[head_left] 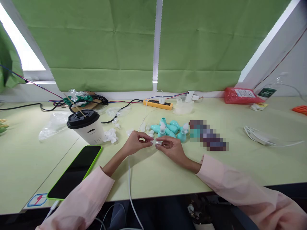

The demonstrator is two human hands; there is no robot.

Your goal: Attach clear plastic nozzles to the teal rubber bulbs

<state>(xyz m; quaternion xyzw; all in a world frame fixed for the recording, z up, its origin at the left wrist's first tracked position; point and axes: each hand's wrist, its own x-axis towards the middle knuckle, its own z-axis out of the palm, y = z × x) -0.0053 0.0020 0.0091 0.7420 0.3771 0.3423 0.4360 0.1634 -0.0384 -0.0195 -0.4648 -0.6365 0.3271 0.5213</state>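
Note:
My left hand (134,142) and my right hand (175,149) meet in the middle of the table, fingertips pinched. Between them is a small translucent whitish plastic piece (155,142); each hand grips one side of it, and the fingers cover part of it. Just beyond my hands lie several teal squeeze bulbs (171,129), some on their sides. Two bulbs stand upright with a translucent white tip (185,127) on top, and one shows an open neck (163,120). Small whitish pieces (147,127) lie left of the bulbs.
A lidded paper cup (90,132) with a stirrer and a green-cased phone (75,171) stand left. A yellow power strip (157,104) lies behind. Right are a blurred patch (208,135), a white cable (260,136) and a red package (240,95). Another cable (129,185) crosses the front edge.

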